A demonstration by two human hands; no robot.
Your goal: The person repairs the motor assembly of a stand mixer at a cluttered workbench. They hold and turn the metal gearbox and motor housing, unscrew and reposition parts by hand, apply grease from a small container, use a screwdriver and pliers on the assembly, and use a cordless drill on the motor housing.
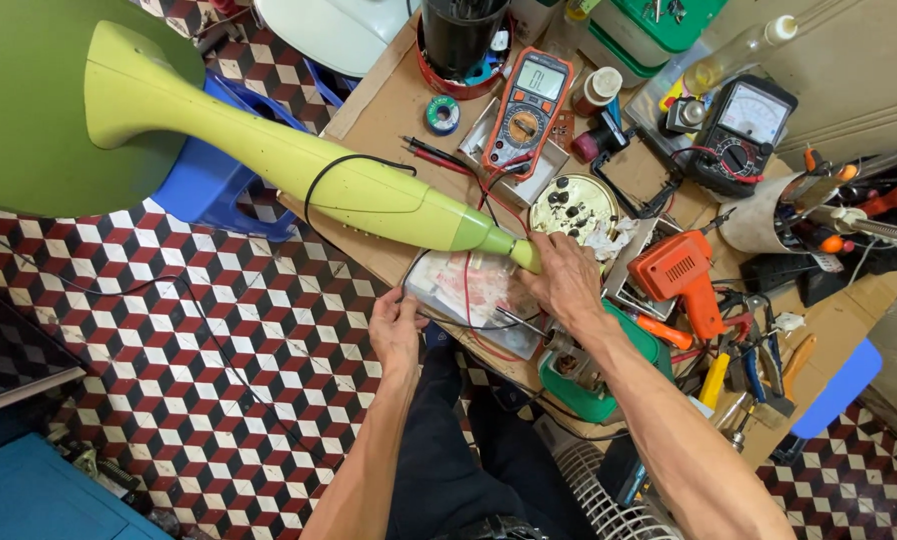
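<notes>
The right hand (566, 280) was clamped around the narrow end of the green fan stand (299, 165). The left hand (397, 325) pinched a black wire (321, 172). Checking that wire seemed underway; the next move called for a steady stand.

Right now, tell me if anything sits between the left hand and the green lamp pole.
Yes. The left hand pinches a black cord; a clear plastic box lies between it and the green lamp pole, gripped by the right hand.

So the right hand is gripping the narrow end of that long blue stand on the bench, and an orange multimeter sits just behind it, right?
Not quite: the stand is yellow-green, not blue. The head view shows the right hand gripping its narrow end, with the orange multimeter behind it on the bench.
</notes>
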